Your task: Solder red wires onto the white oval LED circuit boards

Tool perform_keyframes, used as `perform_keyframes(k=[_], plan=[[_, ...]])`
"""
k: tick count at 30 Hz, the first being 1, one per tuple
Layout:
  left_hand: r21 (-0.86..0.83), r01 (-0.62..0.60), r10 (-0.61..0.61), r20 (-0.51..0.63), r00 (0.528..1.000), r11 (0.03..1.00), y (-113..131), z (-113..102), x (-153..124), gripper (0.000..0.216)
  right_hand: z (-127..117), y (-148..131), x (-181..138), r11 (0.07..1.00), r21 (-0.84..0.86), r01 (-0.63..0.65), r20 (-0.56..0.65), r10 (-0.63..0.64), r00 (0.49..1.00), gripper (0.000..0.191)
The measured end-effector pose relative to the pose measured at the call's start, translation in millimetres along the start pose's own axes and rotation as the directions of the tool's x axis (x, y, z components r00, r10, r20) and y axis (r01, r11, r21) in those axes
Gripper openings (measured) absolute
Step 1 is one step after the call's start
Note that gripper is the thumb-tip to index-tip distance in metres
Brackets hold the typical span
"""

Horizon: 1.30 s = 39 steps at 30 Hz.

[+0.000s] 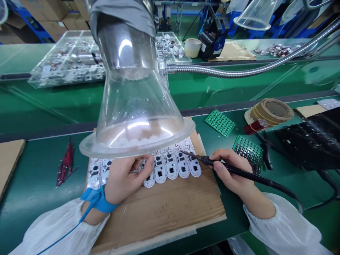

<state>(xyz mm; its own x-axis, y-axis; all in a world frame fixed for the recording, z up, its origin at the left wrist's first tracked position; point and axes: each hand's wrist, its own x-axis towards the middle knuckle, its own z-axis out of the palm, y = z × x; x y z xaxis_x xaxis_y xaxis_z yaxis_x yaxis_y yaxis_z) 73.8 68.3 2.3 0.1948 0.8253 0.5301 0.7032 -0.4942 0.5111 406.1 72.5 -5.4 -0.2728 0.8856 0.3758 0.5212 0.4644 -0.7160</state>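
Note:
My right hand [230,169] is closed round a black soldering iron [247,173], its tip over the top of a row of white circuit boards [172,169]. The boards lie side by side on a brown wooden board [164,209]. My left hand [124,180] rests on the boards' left part with fingers pinched together; something thin may be between them, partly hidden by a clear fume hood [135,106] hanging just above. A blue wrist strap [98,200] with a cord sits on my left wrist.
Red wire pieces [66,163] lie at left. Two green panel boards [220,122] [248,150], a cardboard tape roll [271,111], black pliers [267,150] and a black stand [313,141] sit at right. Clear trays of parts [66,60] stand across the green belt, beside a flexible metal hose [239,72].

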Motion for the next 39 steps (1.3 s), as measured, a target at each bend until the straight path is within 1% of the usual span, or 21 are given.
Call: perform_keyframes(k=[3,7,9,13,15,17,19,27,32,35,39], plan=[[-0.015,-0.013,0.013,0.024,1.000,1.000,0.5,0.8,1.7,0.018,0.2,1.2,-1.2,1.000,-0.010,0.001,0.000,-0.001,1.000,0.004],[-0.013,-0.007,0.007,0.035,0.999,1.000,1.5,2.0,3.2,0.014,1.3,4.4,-2.7,0.998,0.020,-0.051,-0.002,0.052,0.999,0.003],[-0.013,0.002,-0.002,0.027,1.000,1.000,2.0,2.0,3.3,0.010,1.4,5.0,-1.9,0.996,0.040,-0.074,-0.014,0.075,0.997,0.004],[0.009,0.005,-0.005,-0.017,1.000,1.000,2.9,0.8,3.0,0.010,2.0,1.0,0.8,0.988,0.090,-0.125,-0.030,0.128,0.991,0.012],[0.026,0.021,-0.020,-0.039,0.999,0.999,3.3,0.2,3.2,0.010,3.7,-3.4,1.2,0.977,0.162,-0.139,-0.069,0.151,0.986,0.015],[0.041,0.034,-0.032,-0.054,0.998,0.999,3.5,-0.1,3.6,0.011,6.5,-8.1,0.8,0.962,0.239,-0.131,-0.133,0.166,0.977,0.015],[0.044,0.038,-0.035,-0.062,0.997,0.998,3.4,0.0,3.9,0.012,9.4,-11.4,0.0,0.954,0.271,-0.126,-0.173,0.177,0.969,0.014],[0.040,0.041,-0.040,-0.039,0.998,0.998,4.1,0.7,6.5,0.015,12.6,-9.5,-2.8,0.982,0.154,-0.106,-0.091,0.121,0.988,0.008],[0.055,0.025,-0.024,-0.031,0.999,0.998,3.8,1.7,5.9,0.015,13.3,-9.3,-0.7,0.993,0.081,-0.081,-0.061,0.086,0.994,0.006],[0.049,0.014,-0.012,-0.038,0.999,0.999,2.6,2.1,4.5,0.019,13.1,-9.1,0.0,0.996,0.056,-0.063,-0.049,0.066,0.997,0.007],[0.030,-0.011,0.011,-0.004,1.000,0.999,2.0,3.4,5.1,0.019,12.3,-9.4,0.1,0.998,0.024,-0.053,-0.038,0.054,0.998,0.006]])
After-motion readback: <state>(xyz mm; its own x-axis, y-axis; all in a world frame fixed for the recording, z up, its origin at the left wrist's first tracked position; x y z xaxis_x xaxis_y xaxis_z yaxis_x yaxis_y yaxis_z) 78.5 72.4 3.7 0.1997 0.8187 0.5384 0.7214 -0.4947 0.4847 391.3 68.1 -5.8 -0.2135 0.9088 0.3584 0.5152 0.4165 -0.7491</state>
